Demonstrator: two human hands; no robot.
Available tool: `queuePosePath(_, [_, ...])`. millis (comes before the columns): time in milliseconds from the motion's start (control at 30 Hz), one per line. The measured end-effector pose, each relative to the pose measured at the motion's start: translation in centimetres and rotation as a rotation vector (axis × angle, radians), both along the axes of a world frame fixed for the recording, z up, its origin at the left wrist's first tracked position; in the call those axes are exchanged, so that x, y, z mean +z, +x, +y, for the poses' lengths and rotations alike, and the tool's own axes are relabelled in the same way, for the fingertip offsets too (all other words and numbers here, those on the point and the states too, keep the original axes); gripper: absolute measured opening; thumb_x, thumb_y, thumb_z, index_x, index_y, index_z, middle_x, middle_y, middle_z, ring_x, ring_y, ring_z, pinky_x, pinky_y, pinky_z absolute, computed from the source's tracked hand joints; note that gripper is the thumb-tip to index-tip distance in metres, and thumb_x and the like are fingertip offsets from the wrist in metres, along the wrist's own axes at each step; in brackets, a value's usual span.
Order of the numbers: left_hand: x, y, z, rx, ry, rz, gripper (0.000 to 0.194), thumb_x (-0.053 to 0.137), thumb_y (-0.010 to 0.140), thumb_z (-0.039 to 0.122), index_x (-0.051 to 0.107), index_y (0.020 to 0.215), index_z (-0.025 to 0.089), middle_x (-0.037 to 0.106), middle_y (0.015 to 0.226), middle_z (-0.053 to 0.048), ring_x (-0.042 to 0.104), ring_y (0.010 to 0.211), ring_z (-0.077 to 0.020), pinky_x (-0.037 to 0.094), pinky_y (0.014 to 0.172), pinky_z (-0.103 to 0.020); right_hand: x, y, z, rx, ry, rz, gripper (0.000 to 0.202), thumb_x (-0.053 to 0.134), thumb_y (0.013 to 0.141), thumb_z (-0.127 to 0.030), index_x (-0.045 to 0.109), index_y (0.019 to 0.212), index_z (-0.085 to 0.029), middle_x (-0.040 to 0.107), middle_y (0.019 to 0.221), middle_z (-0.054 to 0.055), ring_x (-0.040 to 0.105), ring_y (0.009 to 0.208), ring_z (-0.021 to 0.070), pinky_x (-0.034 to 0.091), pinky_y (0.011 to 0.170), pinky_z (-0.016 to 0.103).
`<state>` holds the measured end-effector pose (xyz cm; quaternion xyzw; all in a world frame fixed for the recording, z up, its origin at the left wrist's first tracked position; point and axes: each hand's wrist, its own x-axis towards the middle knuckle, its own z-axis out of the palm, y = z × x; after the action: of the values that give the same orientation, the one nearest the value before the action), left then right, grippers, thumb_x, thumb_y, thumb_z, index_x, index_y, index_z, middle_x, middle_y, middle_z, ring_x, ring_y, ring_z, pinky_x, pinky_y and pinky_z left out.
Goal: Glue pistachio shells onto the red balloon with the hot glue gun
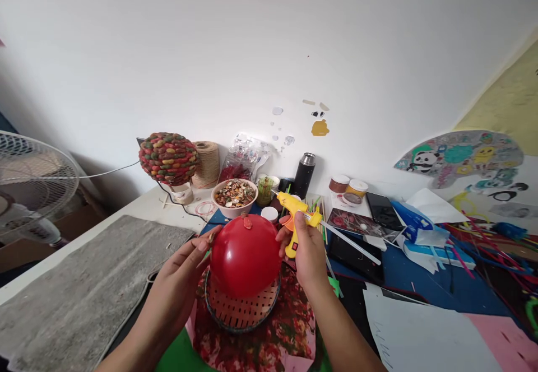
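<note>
One glossy, round balloon (246, 257) overlaps a woven basket (241, 311).

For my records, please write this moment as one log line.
left hand: at red balloon | right hand: holding yellow glue gun | woven basket: beneath balloon

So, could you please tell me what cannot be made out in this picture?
In the head view:
Basket: far rim hidden behind the balloon.
Fan: cut off by the left edge.
Left hand: whatever its fingertips may pinch is too small to identify.
Glue gun: tip too small to tell whether it drips.
</note>
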<state>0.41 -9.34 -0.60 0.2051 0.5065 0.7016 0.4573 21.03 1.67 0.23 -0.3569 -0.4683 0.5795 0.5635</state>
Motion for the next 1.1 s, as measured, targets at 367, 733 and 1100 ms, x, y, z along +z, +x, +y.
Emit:
queuePosePath(367, [-1.0,-2.2,7.9,-0.104,0.093,0.015,0.050,0.103,0.071,0.055,0.087,0.100,0.018,0.091,0.108,-0.013,0.085,0.104,-0.0365,0.068,0.088,-0.040,-0.1,-0.7,-1.2,0.189,-0.045,0.075,0.077,0.074,0.088,-0.093,0.074,0.093,-0.016,0.073,0.060,0.002,0.056,0.031,0.0114,0.032,0.033,0.019])
queuePosePath(733, [-0.8,-3.9,13.8,-0.323,0.095,0.011,0.040,0.100,0.072,0.049,0.082,0.087,0.018,0.090,0.091,-0.015,0.085,0.079,-0.0339,0.071,0.079,-0.044,0.0,-1.2,-2.7,0.441,0.026,0.126,0.070,0.070,0.100,-0.085,0.076,0.098,-0.015,0.072,0.061,0.001,0.062,0.034,0.0136,0.039,0.040,0.020])
queuePosePath(1100, [-0.7,-4.2,15.8,-0.295,0.118,0.096,0.036,0.101,0.074,0.044,0.083,0.090,0.017,0.090,0.099,-0.017,0.086,0.085,-0.0356,0.068,0.078,-0.043,0.5,-1.0,-3.5,0.372,0.076,0.175,0.069,0.069,0.101,-0.084,0.077,0.101,-0.016,0.072,0.059,0.002,0.068,0.041,0.0177,0.043,0.041,0.022])
